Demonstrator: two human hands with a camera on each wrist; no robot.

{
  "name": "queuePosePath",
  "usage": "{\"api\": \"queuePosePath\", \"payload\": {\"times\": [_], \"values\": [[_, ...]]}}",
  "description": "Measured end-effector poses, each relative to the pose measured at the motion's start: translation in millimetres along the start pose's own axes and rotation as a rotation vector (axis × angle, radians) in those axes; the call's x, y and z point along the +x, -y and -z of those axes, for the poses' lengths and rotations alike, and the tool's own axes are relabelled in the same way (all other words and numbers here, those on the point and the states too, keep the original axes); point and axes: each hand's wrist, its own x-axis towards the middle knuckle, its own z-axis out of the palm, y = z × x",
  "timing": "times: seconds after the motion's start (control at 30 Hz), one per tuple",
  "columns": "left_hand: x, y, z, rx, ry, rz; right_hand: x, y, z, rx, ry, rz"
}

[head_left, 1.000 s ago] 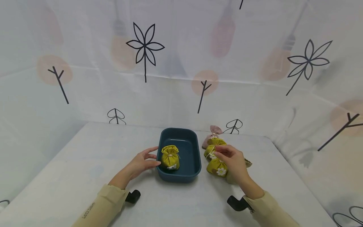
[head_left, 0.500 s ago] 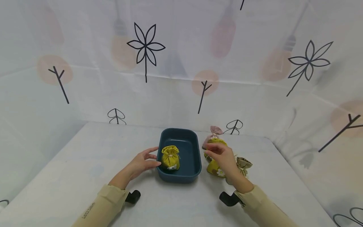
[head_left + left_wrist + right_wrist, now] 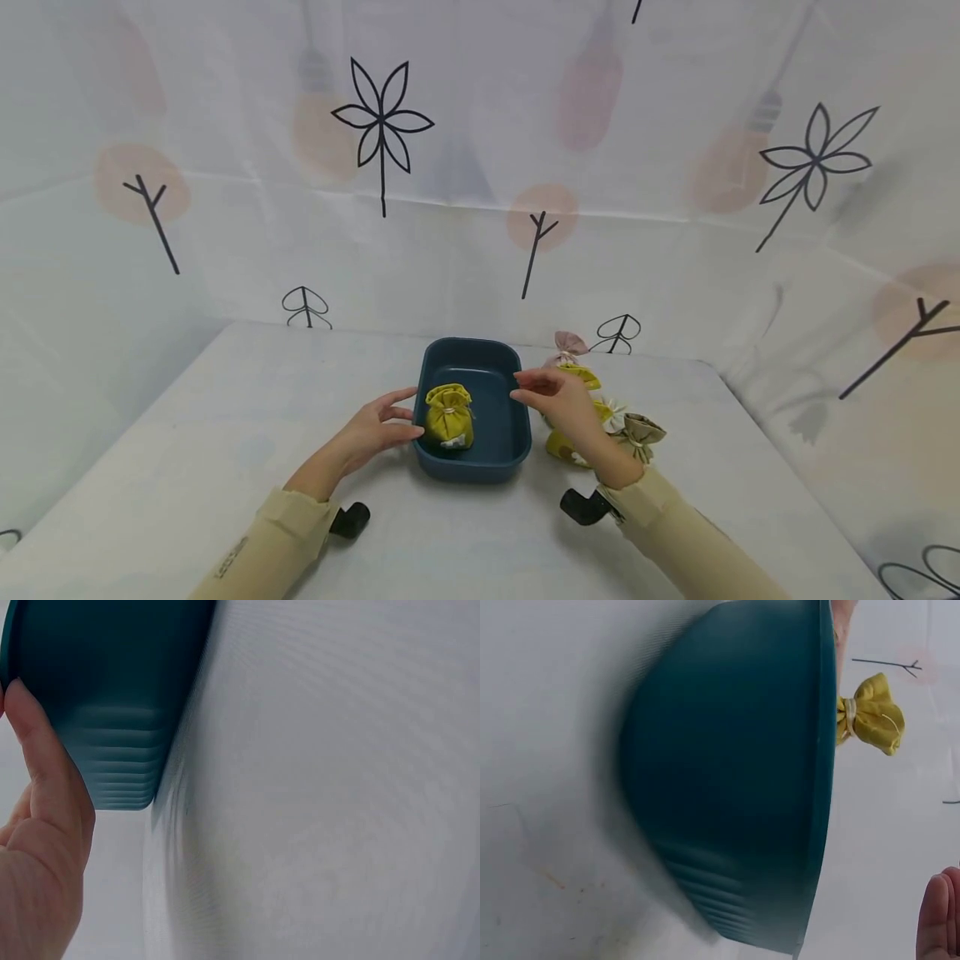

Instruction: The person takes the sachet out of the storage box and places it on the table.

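Observation:
A dark blue-green rectangular bin (image 3: 472, 472) stands on the table with a mustard-yellow drawstring pouch (image 3: 449, 421) upright in its left part. My left hand (image 3: 375, 429) rests at the bin's left rim, forefinger and thumb spread apart along it; the left wrist view puts the thumb (image 3: 37, 739) right at the rim. Over the bin's right rim reaches my right hand (image 3: 558, 404), thumb and fingers extended, nothing showing between them. In the right wrist view, its fingertips (image 3: 935, 915) are at the lower right, apart from the bin wall, and the pouch's gathered top (image 3: 877, 716) sticks up past the rim.
Right of the bin lies a cluster of drawstring pouches, partly hidden by my right hand: a pink one (image 3: 572, 344) at the back, yellow ones (image 3: 562, 448) with white flowers, and a khaki one (image 3: 641, 431). A patterned cloth wall (image 3: 465, 258) closes off the back.
My right hand has moved left from above the pouches to the bin's right rim, uncovering the khaki pouch. The left hand, bin and pouch inside have stayed put.

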Motion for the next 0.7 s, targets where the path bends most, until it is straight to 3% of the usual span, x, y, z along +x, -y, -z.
{"api": "queuePosePath", "payload": {"times": [0.2, 0.47, 0.7], "values": [[-0.3, 0.1, 0.5, 0.011, -0.005, 0.004, 7.9, 7.6, -5.3, -0.009, 0.045, 0.019], [0.4, 1.5, 0.7, 0.007, -0.008, 0.003, 21.4, 11.8, -14.1, -0.023, 0.089, -0.020], [1.2, 1.9, 0.8, 0.005, -0.009, 0.002, 33.6, 17.3, -21.4, 0.009, 0.192, -0.035]]}}
